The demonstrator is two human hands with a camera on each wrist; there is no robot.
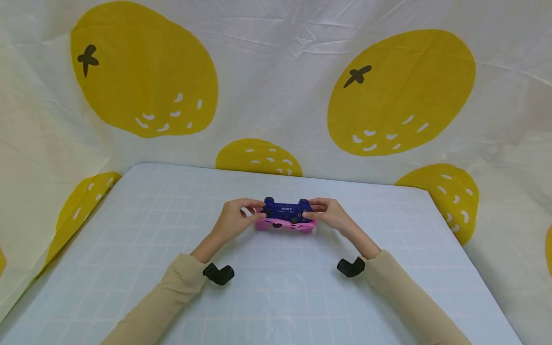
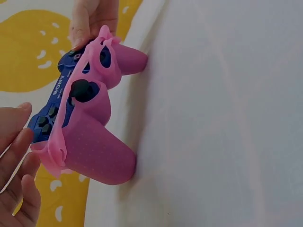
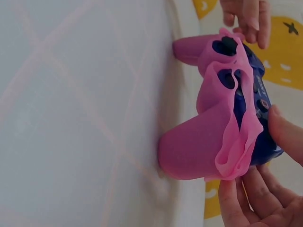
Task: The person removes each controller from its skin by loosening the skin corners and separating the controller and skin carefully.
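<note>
A dark blue Sony game controller (image 1: 286, 211) sits upright, partly in a pink silicone sleeve (image 2: 97, 149) that covers its grips. The sleeve's edge lies bunched across the controller's face, leaving the top part and several buttons bare. My right hand (image 1: 331, 213) pinches the controller's right end, thumb on the face near the buttons, fingers behind and below. At the other end, my left hand (image 1: 235, 218) has its fingers loosely bent. In the left wrist view the fingertips (image 2: 27, 135) touch the controller's edge, while the thumb stands slightly off it.
A pale checked cloth covers the table (image 1: 276, 297). Behind it hangs a white curtain (image 1: 276, 86) with large yellow fruit prints. A black wrist mount (image 1: 219, 274) sits by my left cuff and another black mount (image 1: 350, 267) by my right.
</note>
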